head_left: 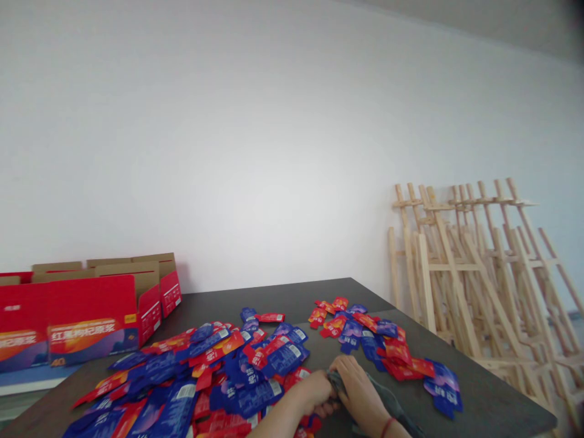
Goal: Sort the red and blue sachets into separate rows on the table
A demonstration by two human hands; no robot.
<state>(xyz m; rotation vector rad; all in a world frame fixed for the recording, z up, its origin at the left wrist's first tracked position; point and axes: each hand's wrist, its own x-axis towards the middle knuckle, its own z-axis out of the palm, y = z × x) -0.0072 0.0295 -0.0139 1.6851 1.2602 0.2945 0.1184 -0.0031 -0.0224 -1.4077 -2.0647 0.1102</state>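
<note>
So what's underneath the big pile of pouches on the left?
Dark table shows around the pile, and the top pouches overlap other red and blue ones. Your left forearm covers some too; anything fully buried can't be seen.

Grey cloth [387, 398]: hiding partly behind the right hand [354, 382], running off the view's bottom edge. Nearest pouches [180, 409]: that edge is cropping them; I am failing to read their small print. Leftmost red carton [22, 319]: losing its left side.
</note>
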